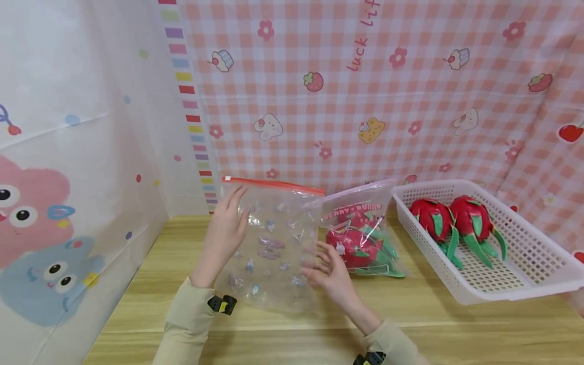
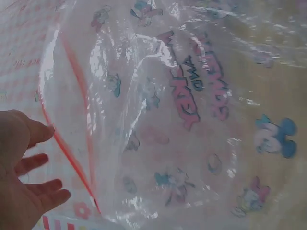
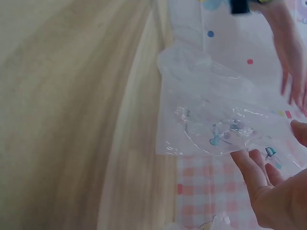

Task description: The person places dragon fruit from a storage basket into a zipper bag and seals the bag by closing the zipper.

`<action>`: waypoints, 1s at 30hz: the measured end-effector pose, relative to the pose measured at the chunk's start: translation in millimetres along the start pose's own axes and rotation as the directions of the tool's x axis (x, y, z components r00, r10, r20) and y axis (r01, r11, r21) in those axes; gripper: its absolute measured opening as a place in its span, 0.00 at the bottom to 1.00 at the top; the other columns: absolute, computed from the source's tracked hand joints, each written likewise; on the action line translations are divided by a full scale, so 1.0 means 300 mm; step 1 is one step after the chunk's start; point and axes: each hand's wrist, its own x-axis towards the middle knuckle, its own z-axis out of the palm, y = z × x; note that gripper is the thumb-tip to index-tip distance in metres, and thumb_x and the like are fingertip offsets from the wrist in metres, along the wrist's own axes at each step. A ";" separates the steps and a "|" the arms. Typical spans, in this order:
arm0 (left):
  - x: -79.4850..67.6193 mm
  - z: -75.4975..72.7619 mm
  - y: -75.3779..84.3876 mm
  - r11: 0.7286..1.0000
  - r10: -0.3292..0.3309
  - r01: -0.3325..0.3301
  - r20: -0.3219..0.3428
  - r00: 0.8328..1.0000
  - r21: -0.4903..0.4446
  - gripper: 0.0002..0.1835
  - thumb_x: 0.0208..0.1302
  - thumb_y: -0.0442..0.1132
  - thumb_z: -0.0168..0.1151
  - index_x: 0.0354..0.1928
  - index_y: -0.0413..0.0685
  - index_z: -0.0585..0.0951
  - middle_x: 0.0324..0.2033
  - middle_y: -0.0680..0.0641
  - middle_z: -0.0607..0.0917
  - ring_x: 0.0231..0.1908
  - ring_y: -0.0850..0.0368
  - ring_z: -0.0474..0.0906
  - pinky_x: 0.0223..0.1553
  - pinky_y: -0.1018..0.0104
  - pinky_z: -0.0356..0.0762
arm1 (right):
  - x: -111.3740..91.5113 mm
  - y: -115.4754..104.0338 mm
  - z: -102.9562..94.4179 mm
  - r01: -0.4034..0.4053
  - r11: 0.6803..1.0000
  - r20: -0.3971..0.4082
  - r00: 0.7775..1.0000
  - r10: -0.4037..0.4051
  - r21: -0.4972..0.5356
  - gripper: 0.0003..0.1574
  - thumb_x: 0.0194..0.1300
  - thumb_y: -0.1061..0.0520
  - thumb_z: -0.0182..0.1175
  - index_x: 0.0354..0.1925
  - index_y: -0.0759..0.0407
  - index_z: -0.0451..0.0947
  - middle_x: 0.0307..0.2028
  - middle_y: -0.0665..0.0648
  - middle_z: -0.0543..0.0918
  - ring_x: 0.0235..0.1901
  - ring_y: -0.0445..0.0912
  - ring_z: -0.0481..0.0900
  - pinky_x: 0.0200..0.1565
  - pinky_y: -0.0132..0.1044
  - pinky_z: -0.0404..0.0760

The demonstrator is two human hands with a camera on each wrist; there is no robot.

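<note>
A clear zip bag (image 1: 274, 268) with a red zip strip along its top and printed cartoon figures stands upright on the table. In the left wrist view the red edges (image 2: 76, 177) are parted, so its mouth gapes. My left hand (image 1: 226, 228) is at the bag's upper left, fingers extended; the thumb lies close to the red edge in the left wrist view. At the bag's right side is my right hand (image 1: 332, 274), fingers spread and touching the film; its thumb (image 3: 298, 132) stands apart from the fingers. Nothing shows inside this bag.
Right of it stands a filled zip bag (image 1: 356, 243) holding red-and-green dragon fruits. Farther right, a white perforated basket (image 1: 515, 289) carries two dragon fruits (image 1: 474, 220). A checked cloth (image 1: 292, 101) hangs behind the wooden table (image 1: 274, 344).
</note>
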 end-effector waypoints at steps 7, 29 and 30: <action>0.075 0.011 0.017 0.982 0.166 -0.162 -0.026 0.986 0.100 0.22 0.61 0.25 0.58 0.58 0.34 0.72 0.56 0.35 0.76 0.64 0.34 0.64 0.67 0.46 0.62 | -0.020 0.025 0.031 0.057 0.997 0.001 0.998 -0.057 -0.050 0.41 0.57 0.66 0.65 0.65 0.62 0.59 0.62 0.69 0.70 0.56 0.62 0.74 0.50 0.34 0.79; 0.023 0.083 0.095 0.902 0.426 -0.431 -0.090 0.900 -0.037 0.09 0.56 0.22 0.61 0.38 0.37 0.76 0.38 0.41 0.81 0.47 0.45 0.77 0.53 0.59 0.78 | 0.244 -0.219 -0.103 -0.189 0.982 0.226 0.955 0.190 -0.028 0.31 0.72 0.42 0.45 0.64 0.59 0.68 0.52 0.56 0.81 0.49 0.46 0.81 0.51 0.42 0.81; 0.020 0.086 0.103 0.899 0.431 -0.436 -0.082 0.899 -0.045 0.09 0.56 0.22 0.61 0.39 0.37 0.76 0.38 0.42 0.81 0.48 0.45 0.77 0.54 0.59 0.77 | 0.249 -0.222 -0.100 -0.197 0.979 0.227 0.953 0.201 -0.043 0.30 0.72 0.44 0.47 0.62 0.61 0.71 0.47 0.53 0.84 0.44 0.43 0.83 0.47 0.39 0.82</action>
